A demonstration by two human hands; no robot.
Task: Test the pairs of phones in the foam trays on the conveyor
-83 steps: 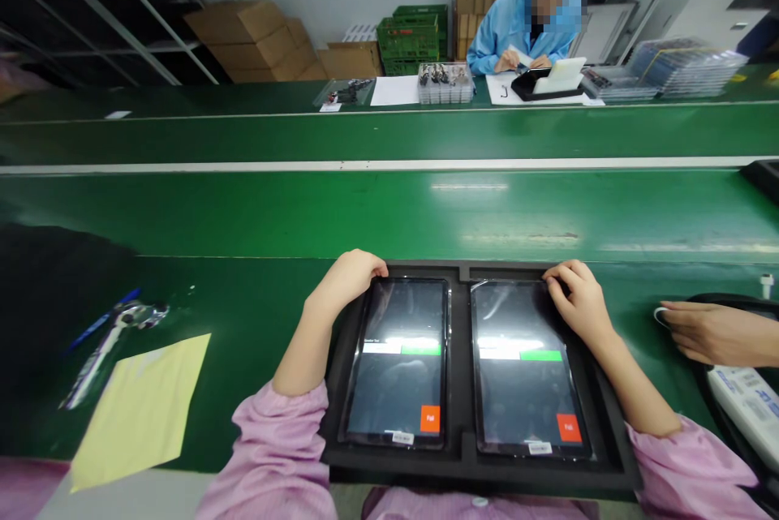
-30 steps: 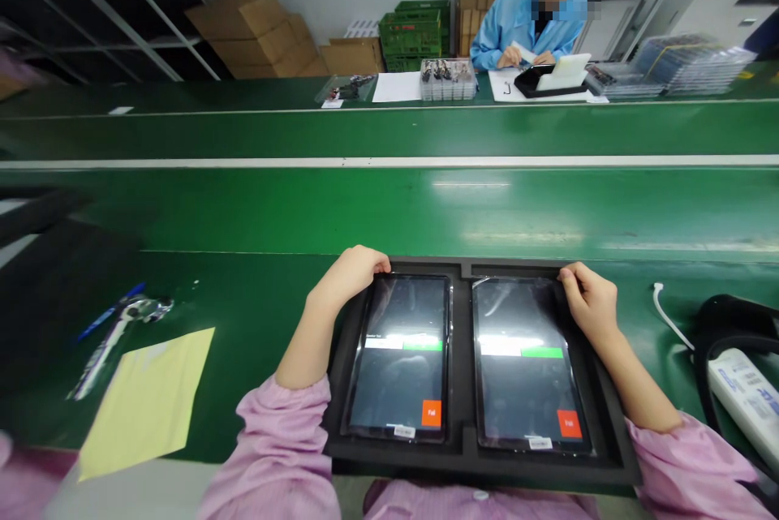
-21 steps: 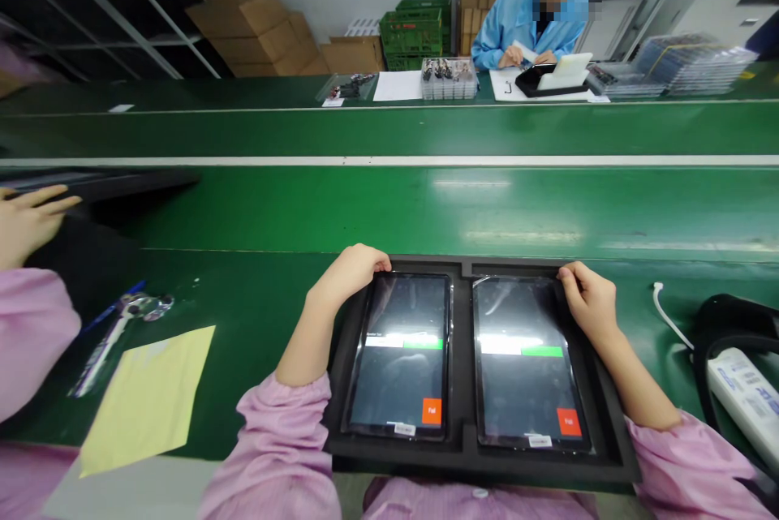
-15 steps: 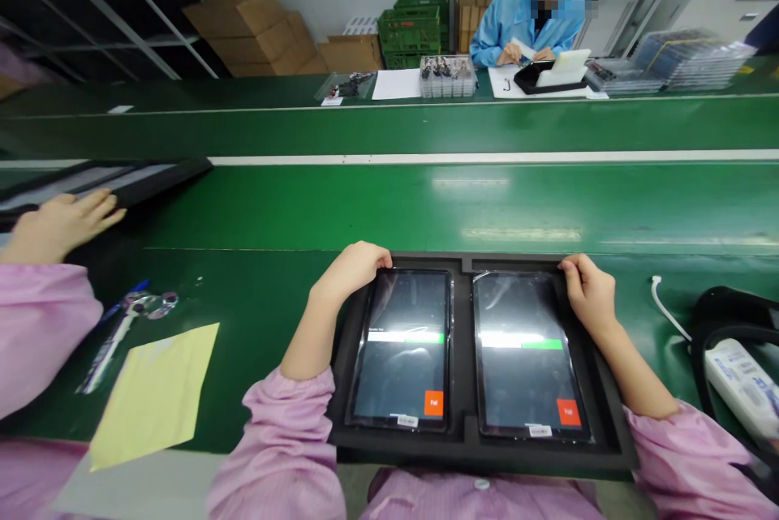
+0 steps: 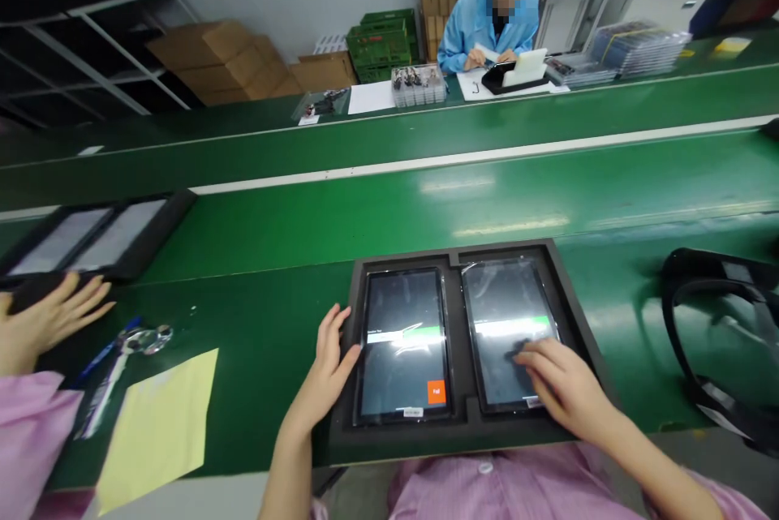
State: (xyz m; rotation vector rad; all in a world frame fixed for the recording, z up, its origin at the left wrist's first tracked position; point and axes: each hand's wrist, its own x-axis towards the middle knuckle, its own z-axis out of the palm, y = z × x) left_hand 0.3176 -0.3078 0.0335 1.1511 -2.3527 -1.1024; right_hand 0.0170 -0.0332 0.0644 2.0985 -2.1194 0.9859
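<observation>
A black foam tray (image 5: 461, 414) lies on the green bench in front of me, with two dark-screened tablets side by side in its recesses. On the left tablet (image 5: 402, 378) a red "Fail" box shows at the lower right. My left hand (image 5: 325, 374) rests at the tray's left edge, fingers apart and thumb near the rim, not wrapped round it. My right hand (image 5: 563, 386) is over the lower right part of the right tablet (image 5: 502, 301), fingers extended and slightly bent, holding nothing. It hides that screen's lower right corner; whether a fingertip touches the glass I cannot tell.
At left, a co-worker's hand (image 5: 58, 321) is beside another tray with tablets (image 5: 115, 236). Nearer lie a yellow sheet (image 5: 161, 431) and pens (image 5: 106, 390). A black headset-like strap (image 5: 675, 341) lies at right. Across the bench sits a person in blue (image 5: 466, 29).
Both hands have left the tray's upper corners. My left hand slid down the left edge; my right moved onto the right tablet. The tray at far left now lies flatter.
</observation>
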